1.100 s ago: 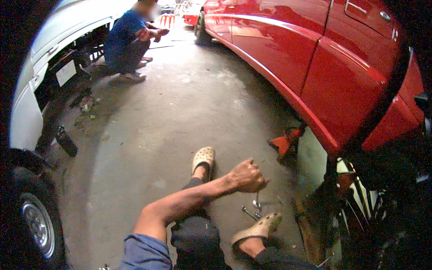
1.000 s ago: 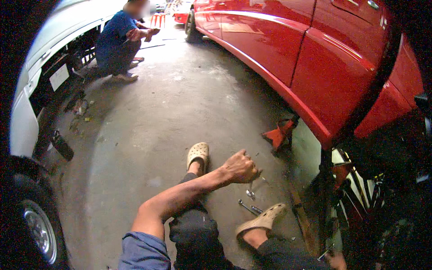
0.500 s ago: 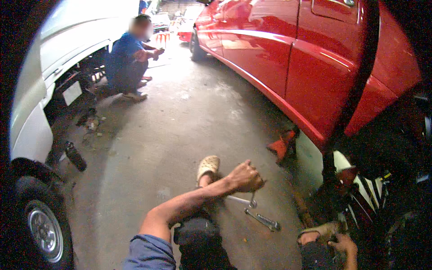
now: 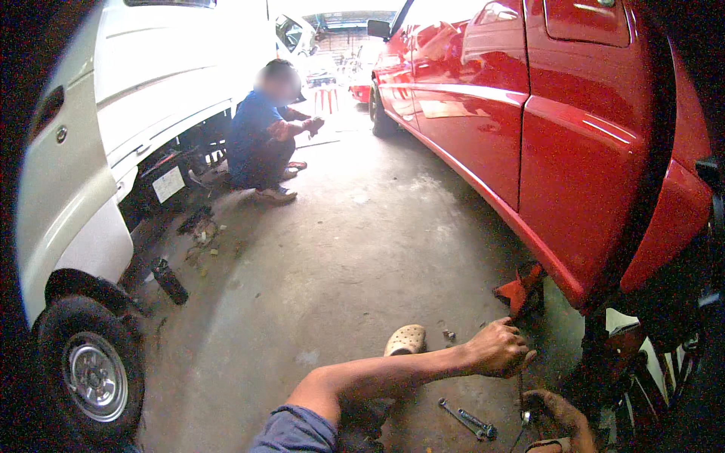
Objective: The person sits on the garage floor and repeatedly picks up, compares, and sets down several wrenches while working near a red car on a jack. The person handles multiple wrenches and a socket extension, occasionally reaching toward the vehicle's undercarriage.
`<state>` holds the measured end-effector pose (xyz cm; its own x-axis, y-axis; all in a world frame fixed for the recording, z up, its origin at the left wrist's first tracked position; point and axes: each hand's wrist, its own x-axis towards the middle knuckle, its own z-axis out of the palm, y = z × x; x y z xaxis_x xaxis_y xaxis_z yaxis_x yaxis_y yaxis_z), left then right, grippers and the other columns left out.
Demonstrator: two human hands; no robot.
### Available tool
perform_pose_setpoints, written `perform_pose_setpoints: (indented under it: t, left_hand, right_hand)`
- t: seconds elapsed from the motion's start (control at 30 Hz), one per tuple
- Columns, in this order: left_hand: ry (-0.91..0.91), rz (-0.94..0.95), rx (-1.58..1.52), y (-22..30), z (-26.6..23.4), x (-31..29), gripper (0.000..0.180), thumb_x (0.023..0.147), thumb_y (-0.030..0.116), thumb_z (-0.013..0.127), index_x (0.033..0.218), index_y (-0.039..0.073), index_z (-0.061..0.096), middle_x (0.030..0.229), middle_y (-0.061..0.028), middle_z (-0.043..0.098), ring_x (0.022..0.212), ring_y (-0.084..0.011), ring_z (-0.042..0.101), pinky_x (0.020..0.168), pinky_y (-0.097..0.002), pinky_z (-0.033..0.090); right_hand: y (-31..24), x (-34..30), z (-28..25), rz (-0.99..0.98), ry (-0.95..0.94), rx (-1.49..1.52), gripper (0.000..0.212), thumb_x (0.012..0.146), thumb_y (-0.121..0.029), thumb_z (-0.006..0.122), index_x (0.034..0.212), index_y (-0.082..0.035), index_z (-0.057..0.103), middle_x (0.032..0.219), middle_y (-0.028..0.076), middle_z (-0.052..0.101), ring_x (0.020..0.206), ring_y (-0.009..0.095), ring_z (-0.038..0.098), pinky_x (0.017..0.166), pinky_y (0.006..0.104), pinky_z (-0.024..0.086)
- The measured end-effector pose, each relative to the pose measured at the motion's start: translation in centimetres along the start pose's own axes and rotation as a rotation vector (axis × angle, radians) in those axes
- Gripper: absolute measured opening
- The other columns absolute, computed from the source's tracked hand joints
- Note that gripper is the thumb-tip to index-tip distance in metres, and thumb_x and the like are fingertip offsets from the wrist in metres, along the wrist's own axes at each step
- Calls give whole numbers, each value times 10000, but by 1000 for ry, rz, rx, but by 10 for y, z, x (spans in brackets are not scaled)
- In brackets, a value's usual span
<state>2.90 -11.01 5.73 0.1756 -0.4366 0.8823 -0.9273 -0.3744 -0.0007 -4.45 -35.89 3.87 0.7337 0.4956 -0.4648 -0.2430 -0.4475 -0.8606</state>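
From where I stand, the left hand [image 4: 498,349] of the sitting person is bent into a loose fist, low beside the red car [image 4: 468,113]. It seems to hold a thin metal tool [image 4: 526,417], which hangs down below it and has a shiny end. The right hand [image 4: 557,411] is half curled beside this shiny end, its fingers very near or touching; whether it grips it, I cannot tell.

Two wrenches [image 4: 467,420] lie close together on the concrete floor [image 4: 340,249], to the left of the right hand. A red stand [image 4: 517,291] is just beyond the left hand, under the edge of the car.

In my judgement, the step in hand is the handling of this tool between both hands. The next move would call for a firm hold by the right fingers before the left ones loosen, with care for the near shoe [image 4: 550,446].

Farther off, a co-worker in a blue shirt [image 4: 257,136] squats beside the white van [image 4: 174,75].
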Motion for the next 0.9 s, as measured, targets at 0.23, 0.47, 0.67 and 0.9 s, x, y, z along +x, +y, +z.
perform_pose_setpoints:
  t: [0.23,0.47,0.67,0.9]
  left_hand:
    - [-484,-278,-24,-19,66,-46,375,800,286,419,507,78,527,509,-103,520,539,-270,544,578,-384,414]
    - [-1065,-538,-158,-9,76,-104,402,808,331,377,609,47,580,606,-164,562,581,-344,560,542,-397,455]
    - [-1124,-535,-234,-8,77,-114,494,825,484,307,763,70,569,722,-148,579,686,-337,558,572,-418,455]
    - [-1347,-601,-407,54,67,-120,438,790,475,405,812,68,565,705,-173,573,667,-355,555,575,-425,441]
  right_hand:
    - [80,24,13,45,70,-478,402,712,-312,625,968,-17,534,803,67,585,714,151,521,649,299,425]
    - [84,10,5,174,197,-609,508,660,-371,640,992,-1,535,932,149,575,873,248,545,756,337,421]
    - [105,-5,-3,162,213,-678,575,696,-431,582,1140,-91,449,1098,172,461,1036,318,424,863,387,360]
    - [122,-28,-10,-128,129,-822,442,685,-394,586,977,-67,526,850,180,534,825,351,503,722,425,411]
